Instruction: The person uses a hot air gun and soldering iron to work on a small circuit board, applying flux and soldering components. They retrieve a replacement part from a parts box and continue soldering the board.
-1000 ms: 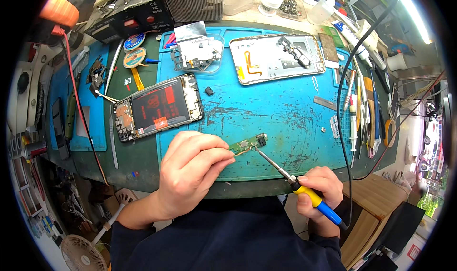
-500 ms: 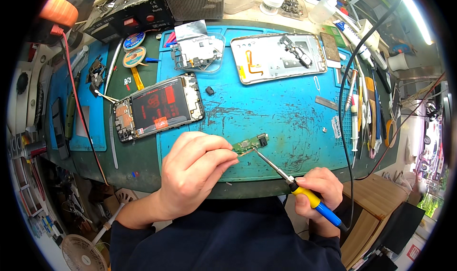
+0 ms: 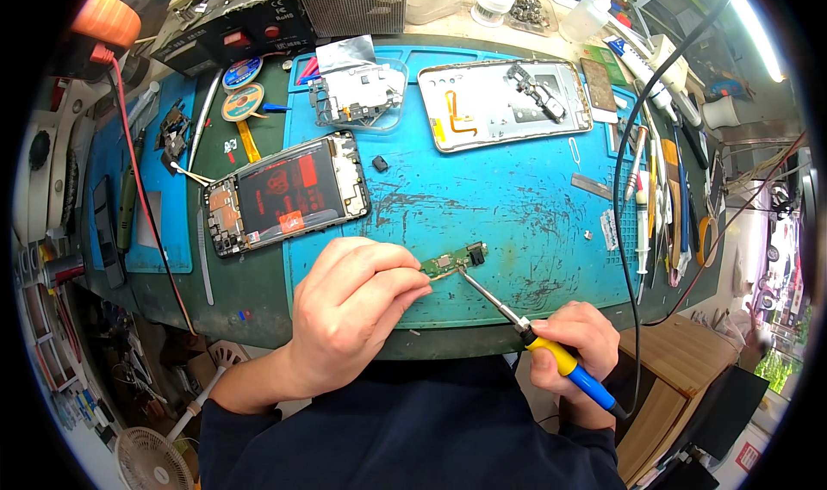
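Circuit board: small green board (image 3: 444, 263) is sitting over the near part of the blue mat (image 3: 413, 214), left end in fingers; can't tell if it's touching the mat.
Left hand: hand (image 3: 357, 296) is pinching the board's left end, thumb against fingertips, other fingers curling in, knuckles facing up.
Left forearm: is coming in from lower left, slanting up to the right.
Soldering iron: yellow-and-blue iron (image 3: 557, 354) is slanting up-left, tip meeting the board's near edge; exact contact too small to tell.
Right hand: hand (image 3: 575, 348) is gripping the iron's handle pen-like, thumb and index finger closing on the yellow part, other fingers folding under.
Right forearm: is rising from the lower edge, mostly under a dark sleeve (image 3: 590, 443).
Black part: small piece (image 3: 379, 164) is lying beyond the left hand.
Opened phone: phone (image 3: 349, 167) is lying left of it, battery showing.
Back shell: shell (image 3: 487, 130) is lying farther off, holding loose parts.
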Motion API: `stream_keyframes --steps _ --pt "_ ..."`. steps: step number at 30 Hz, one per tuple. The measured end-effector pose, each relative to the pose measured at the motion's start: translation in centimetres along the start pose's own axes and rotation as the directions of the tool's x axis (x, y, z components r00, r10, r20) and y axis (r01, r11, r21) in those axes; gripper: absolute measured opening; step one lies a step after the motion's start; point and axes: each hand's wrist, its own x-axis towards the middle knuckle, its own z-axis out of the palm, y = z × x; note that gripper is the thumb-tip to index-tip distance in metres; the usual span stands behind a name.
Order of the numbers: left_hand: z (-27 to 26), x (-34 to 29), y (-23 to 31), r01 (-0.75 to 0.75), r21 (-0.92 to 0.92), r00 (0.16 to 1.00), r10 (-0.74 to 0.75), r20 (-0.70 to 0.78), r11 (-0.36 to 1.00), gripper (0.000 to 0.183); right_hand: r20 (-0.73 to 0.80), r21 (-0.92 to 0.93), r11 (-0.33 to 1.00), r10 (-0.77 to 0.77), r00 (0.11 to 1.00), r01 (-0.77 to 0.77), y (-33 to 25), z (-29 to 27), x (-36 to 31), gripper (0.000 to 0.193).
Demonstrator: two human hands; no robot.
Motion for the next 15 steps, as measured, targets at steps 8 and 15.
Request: stream_keyframes --steps 8,15 --pt "0.2 -0.1 0.2 0.043 -0.006 0.999 -0.043 -0.014 0.999 0.024 -0.032 0.012 0.998 -0.065 0.997 0.065 0.4 0.3 0.4 0.025" --pt "-0.2 0.0 0.3 0.065 -0.049 0.997 -0.067 -0.033 0.997 0.025 -0.082 0.225 0.973 0.067 0.994 -0.047 0.5 -0.5 -0.9 0.025"
